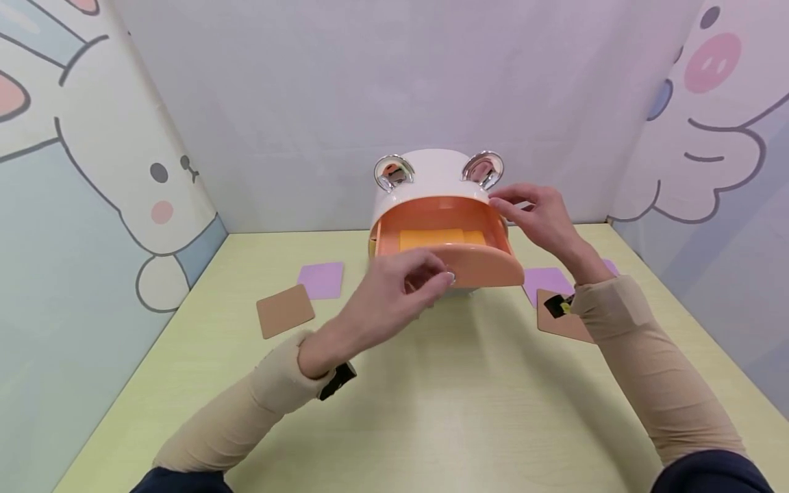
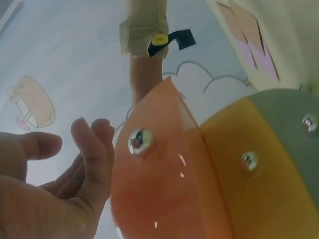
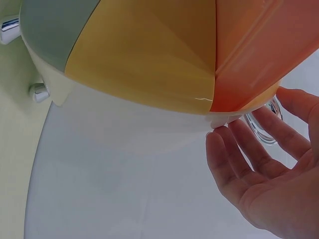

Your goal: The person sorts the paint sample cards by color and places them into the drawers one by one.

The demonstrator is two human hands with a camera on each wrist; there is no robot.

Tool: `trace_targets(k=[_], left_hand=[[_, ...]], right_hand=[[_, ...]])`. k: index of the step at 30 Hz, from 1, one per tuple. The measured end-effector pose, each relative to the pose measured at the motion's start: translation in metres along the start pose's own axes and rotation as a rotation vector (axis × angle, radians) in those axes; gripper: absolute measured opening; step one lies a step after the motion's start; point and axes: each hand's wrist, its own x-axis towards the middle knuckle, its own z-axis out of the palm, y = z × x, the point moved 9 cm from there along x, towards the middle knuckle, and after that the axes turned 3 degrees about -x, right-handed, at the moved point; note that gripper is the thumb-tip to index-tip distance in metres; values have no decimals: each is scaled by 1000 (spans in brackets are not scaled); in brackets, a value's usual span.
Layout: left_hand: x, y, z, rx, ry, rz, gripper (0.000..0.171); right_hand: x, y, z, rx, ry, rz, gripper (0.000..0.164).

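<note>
A white desktop drawer cabinet (image 1: 434,172) with two chrome ear-shaped rings stands at the back of the table. Its orange top drawer (image 1: 483,267) is pulled out, and flat yellow-orange sheets (image 1: 431,237) lie inside. My left hand (image 1: 394,291) is at the drawer front; the left wrist view shows its thumb and fingers apart, beside the round chrome knob (image 2: 141,142). My right hand (image 1: 544,216) rests its fingertips against the cabinet's right side near the top front edge. Below the orange drawer, the yellow drawer (image 3: 144,55) and grey-green drawer (image 3: 55,30) are pushed in.
On the left of the table lie a purple square (image 1: 322,280) and a brown square (image 1: 285,311). Another purple square (image 1: 545,282) and brown one (image 1: 557,327) lie to the right, partly behind my right forearm. Cartoon-printed panels (image 1: 117,171) border the table.
</note>
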Motion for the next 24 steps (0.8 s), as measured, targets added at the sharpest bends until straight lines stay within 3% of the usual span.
trace_targets(k=[6, 11, 19, 24], left_hand=[[-9, -42, 29, -261, -56, -288, 29], [-12, -63, 48, -533, -57, -427, 42], [-10, -72, 62, -826, 51, -469, 42], [-7, -72, 63, -929, 117, -447, 40]], right_hand=[[2, -1, -1, 1, 6, -6, 29], [0, 0, 0, 10, 17, -11, 27], [-1, 1, 0, 9, 12, -10, 28], [-1, 0, 0, 5, 7, -17, 29]])
